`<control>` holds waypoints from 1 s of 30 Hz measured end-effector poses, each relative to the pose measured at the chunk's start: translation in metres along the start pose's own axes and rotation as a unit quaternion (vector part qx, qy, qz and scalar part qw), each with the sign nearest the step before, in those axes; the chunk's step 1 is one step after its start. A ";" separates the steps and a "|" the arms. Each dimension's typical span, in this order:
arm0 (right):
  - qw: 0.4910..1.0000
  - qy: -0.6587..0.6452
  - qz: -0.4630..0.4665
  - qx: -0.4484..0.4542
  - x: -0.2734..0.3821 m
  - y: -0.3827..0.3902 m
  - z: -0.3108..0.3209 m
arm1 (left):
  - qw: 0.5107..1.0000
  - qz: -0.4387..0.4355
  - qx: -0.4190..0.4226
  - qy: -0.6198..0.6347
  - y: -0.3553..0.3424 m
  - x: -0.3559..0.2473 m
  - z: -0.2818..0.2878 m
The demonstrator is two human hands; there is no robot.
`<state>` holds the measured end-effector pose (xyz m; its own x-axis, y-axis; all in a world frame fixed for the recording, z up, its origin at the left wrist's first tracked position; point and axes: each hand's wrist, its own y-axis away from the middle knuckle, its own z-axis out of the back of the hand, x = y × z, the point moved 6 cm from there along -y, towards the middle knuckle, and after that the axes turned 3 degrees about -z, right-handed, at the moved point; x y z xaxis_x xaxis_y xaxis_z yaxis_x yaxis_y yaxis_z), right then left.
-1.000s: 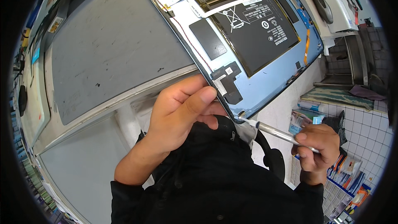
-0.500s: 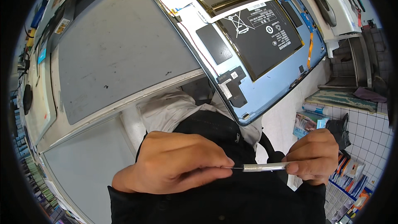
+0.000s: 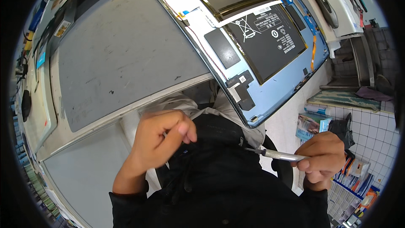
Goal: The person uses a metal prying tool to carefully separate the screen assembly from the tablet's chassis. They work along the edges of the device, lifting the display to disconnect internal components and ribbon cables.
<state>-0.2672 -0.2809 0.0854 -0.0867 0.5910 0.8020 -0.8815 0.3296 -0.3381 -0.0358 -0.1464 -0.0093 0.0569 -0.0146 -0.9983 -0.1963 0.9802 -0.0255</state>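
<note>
Nearest, in front of the dark top (image 3: 219, 185), the two hands are well apart. The left hand (image 3: 162, 139) is curled, its thumb laid against the bent fingers; whether anything is pinched there cannot be told. The right hand (image 3: 322, 156) grips a slim silver tool (image 3: 280, 155) by its rear end, the thin dark tip aimed left into the gap between the hands and apart from the left one. Just beyond, the opened device (image 3: 270, 90) lies tilted across the view, above both hands and touched by neither. Its lower corner sits between them, just beyond the tool's tip, and juts past the front edge of the worktop (image 3: 160, 95) over the lap. Near that corner is a black module (image 3: 241, 90); further up come a large dark battery (image 3: 270, 38), an orange ribbon cable (image 3: 313, 52) along the right and a white strip (image 3: 236, 17) across the middle. A grey mat (image 3: 122, 55) spreads left of the device, and an oblong dark handset (image 3: 321, 2) lies at far right.
</note>
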 end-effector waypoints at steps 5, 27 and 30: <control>0.998 -0.042 -0.026 -0.024 0.005 0.007 0.002 | 0.975 0.060 0.060 -0.203 -0.013 0.028 -0.003; 0.996 -0.007 -0.039 -0.074 -0.006 0.018 -0.013 | 0.909 0.022 0.019 0.415 -0.037 0.013 -0.049; 0.997 -0.019 -0.028 -0.075 -0.011 0.017 -0.013 | 0.902 0.000 0.021 0.432 -0.038 0.015 -0.048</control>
<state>-0.2747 -0.2718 0.0648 -0.0605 0.5411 0.8388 -0.8063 0.4689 -0.3606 -0.0744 -0.1929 -0.0261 -0.7305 -0.1445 -0.6675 -0.1571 0.9867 -0.0417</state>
